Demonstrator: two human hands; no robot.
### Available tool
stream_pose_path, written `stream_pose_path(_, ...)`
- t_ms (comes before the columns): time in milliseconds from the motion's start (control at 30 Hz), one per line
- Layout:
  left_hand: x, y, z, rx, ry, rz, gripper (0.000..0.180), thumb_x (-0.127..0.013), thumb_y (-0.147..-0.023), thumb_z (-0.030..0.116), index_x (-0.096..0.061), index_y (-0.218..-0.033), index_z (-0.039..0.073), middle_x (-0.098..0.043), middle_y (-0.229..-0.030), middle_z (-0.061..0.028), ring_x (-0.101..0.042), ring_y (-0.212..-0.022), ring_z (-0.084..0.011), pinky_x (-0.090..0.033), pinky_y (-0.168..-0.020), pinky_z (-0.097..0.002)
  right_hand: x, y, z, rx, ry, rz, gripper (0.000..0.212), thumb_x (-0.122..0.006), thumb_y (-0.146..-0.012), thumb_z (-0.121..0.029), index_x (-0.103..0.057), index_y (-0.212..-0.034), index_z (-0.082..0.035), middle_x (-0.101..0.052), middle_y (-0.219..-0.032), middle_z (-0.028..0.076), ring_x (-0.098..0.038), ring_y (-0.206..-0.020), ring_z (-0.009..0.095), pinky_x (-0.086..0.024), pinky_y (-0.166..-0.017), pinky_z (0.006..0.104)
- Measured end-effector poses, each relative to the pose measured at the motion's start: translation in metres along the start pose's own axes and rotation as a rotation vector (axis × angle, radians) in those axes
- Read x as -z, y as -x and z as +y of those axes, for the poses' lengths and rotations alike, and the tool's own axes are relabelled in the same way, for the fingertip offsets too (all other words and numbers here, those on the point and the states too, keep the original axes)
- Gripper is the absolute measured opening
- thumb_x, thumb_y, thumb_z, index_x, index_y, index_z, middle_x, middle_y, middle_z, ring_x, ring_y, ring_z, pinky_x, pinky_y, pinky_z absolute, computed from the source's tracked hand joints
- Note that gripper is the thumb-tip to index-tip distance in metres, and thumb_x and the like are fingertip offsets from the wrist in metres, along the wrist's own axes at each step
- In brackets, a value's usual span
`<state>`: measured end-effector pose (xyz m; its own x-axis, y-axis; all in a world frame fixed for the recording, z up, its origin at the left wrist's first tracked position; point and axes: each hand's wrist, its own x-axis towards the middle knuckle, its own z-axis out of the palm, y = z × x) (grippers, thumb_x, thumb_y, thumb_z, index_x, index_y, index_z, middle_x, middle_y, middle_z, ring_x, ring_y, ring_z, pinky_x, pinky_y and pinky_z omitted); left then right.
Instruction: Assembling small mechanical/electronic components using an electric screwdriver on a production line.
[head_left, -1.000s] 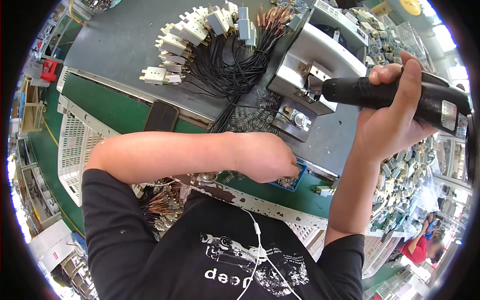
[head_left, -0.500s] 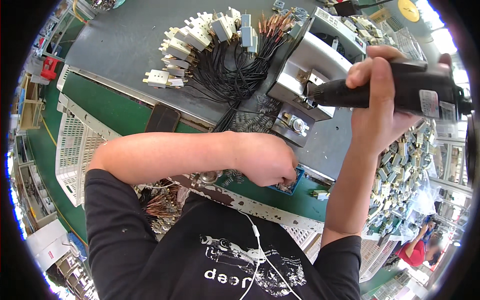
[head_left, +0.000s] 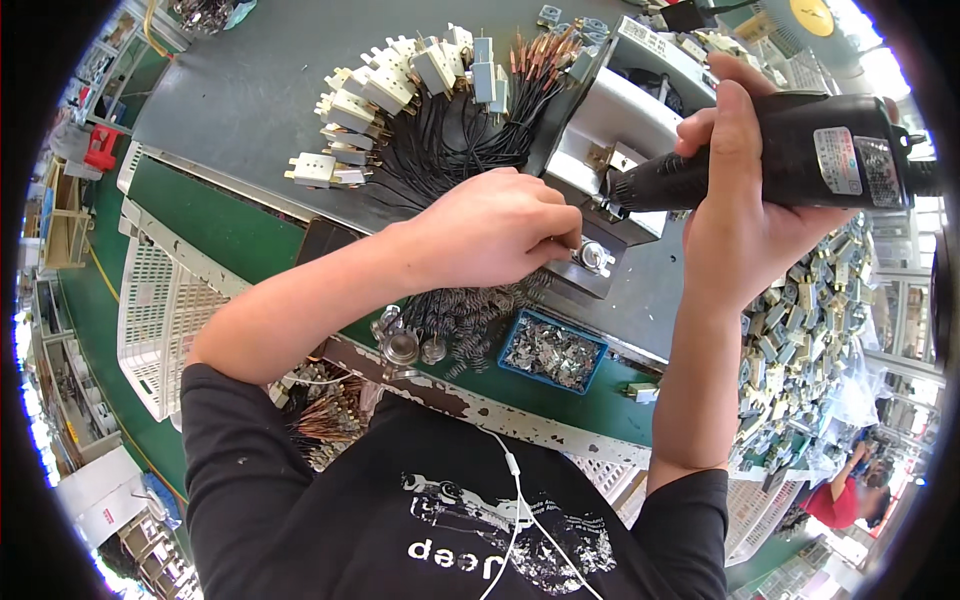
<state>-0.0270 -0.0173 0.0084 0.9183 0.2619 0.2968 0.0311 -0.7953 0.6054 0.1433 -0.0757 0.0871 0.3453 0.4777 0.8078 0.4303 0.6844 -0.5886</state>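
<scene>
My right hand [head_left: 740, 190] is wrapped round a black electric screwdriver [head_left: 800, 155], held level with its tip pointing left at a metal fixture [head_left: 610, 160]. On the fixture's front face, near that tip, sits a small brass-coloured part. My left hand [head_left: 500, 230] is closed in a pinch beside a small metal block with a round part [head_left: 593, 258] on it. Whatever its fingertips hold is too small to make out. Close below that hand lie a heap of small springs [head_left: 465, 320] and a blue tray [head_left: 510, 372] of tiny metal pieces.
A bundle of black cords [head_left: 450, 140] with pale plugs [head_left: 385, 85] and bare copper ends fills the bench's far middle. Loose plugs [head_left: 800, 330] are piled at the right. Small metal cups [head_left: 400, 347] stand near the front edge. A person in red [head_left: 835, 500] is at lower right.
My left hand has moved from the blue tray up and away to the metal block, uncovering the tray. My right hand and the screwdriver have shifted slightly left.
</scene>
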Motion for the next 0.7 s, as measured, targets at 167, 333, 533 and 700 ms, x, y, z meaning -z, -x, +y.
stream_pose_path(167,-0.021,0.001,-0.001,-0.022,-0.149,0.054,0.012,-0.073,-0.084,0.021,-0.065,-0.084,0.012,-0.066,-0.082,-0.0018,-0.065,-0.087,-0.0225,-0.047,-0.079,-0.0376,0.010,0.008,-0.017,-0.211,-0.001,0.004,0.030,-0.063,-0.093,0.005,-0.049,-0.119,0.007,-0.071,-0.094,0.021,-0.063,-0.059,0.016,-0.054,-0.054,0.0286)
stream_pose_path(333,-0.035,-0.003,-0.006,-0.059,-0.257,0.084,0.011,-0.075,-0.082,0.018,-0.066,-0.086,0.013,-0.066,-0.088,0.0014,-0.064,-0.093,-0.0204,-0.047,-0.081,-0.0368,0.018,0.004,-0.042,-0.266,-0.036,0.044,0.011,-0.062,-0.096,0.001,-0.057,-0.103,0.008,-0.063,-0.071,0.014,-0.059,-0.058,0.017,-0.051,-0.056,0.0326)
stream_pose_path(533,-0.043,0.005,-0.019,-0.084,-0.142,0.174,0.013,-0.078,-0.079,0.016,-0.070,-0.089,0.014,-0.072,-0.106,0.0017,-0.065,-0.100,-0.0214,-0.049,-0.085,-0.0375,0.011,0.025,-0.034,-0.286,0.014,0.071,0.029,-0.063,-0.095,0.001,-0.052,-0.120,0.008,-0.066,-0.077,0.015,-0.063,-0.058,0.019,-0.054,-0.058,0.0301)
stream_pose_path(700,-0.042,0.004,-0.020,-0.088,-0.102,0.157,0.013,-0.078,-0.079,0.016,-0.070,-0.088,0.013,-0.073,-0.106,0.0007,-0.066,-0.100,-0.0226,-0.051,-0.084,-0.0382,0.006,0.035,-0.020,-0.221,-0.076,0.126,0.058,-0.062,-0.096,0.003,-0.032,-0.145,-0.001,-0.069,-0.094,0.020,-0.064,-0.060,0.017,-0.055,-0.060,0.0301)
